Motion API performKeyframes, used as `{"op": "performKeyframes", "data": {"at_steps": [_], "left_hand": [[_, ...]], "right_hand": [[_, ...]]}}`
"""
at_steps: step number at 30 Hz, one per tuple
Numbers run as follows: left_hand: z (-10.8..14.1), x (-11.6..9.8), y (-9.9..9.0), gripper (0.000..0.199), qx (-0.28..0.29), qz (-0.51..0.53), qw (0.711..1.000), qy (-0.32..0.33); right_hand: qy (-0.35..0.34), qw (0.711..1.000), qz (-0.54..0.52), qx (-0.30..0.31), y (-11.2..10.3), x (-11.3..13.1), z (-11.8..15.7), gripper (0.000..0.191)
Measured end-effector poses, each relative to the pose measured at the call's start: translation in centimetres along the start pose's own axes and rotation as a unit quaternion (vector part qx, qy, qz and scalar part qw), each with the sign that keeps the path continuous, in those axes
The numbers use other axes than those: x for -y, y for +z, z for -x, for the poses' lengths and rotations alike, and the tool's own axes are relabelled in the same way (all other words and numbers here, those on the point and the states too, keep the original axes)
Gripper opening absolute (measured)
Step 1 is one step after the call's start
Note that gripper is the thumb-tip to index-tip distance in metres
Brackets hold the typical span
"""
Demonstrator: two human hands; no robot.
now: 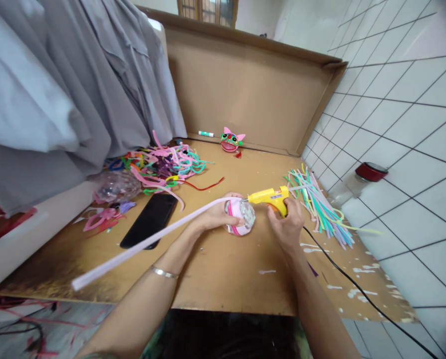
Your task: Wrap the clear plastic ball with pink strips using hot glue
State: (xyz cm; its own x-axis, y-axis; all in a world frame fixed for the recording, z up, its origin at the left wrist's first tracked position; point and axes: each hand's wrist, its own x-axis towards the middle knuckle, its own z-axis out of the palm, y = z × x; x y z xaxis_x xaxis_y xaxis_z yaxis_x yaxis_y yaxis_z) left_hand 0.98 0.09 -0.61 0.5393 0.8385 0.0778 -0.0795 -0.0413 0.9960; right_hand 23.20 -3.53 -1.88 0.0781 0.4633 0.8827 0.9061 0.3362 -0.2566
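My left hand [218,215] is closed around a round ball [247,215] with a crumpled, pale grey-green surface, partly wrapped in pink and white bands. A long pale lilac pipe cleaner [144,243] runs from the top of the ball across my left forearm, its free end toward the lower left. In my right hand [289,222] is a yellow hot glue gun [268,196], its nozzle at the ball's upper edge beside the pipe cleaner. Whether the tip touches cannot be made out. My left fingers partly hide the ball.
Colourful pipe cleaners [170,162] lie tangled at left, near a black phone [148,222]. More straight ones [322,209] lie at right by a red-lidded jar [357,182]. A small animal-face figure [231,141] and glue stick [206,133] sit at the back. A black cord [342,269] crosses the right side.
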Motion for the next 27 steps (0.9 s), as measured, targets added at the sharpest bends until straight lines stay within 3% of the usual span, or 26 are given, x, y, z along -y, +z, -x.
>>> {"op": "performKeyframes", "data": {"at_steps": [13,27], "left_hand": [[0.0,0.08,-0.03,0.072,-0.013,-0.018,1.0,0.009],[0.13,-0.47,0.3,0.069,0.008,0.027,1.0,-0.011]], "right_hand": [[0.002,1.0,0.0,0.001,0.04,-0.02,0.02,0.021],[-0.015,1.0,-0.01,0.003,-0.39,0.06,-0.32,0.017]]}}
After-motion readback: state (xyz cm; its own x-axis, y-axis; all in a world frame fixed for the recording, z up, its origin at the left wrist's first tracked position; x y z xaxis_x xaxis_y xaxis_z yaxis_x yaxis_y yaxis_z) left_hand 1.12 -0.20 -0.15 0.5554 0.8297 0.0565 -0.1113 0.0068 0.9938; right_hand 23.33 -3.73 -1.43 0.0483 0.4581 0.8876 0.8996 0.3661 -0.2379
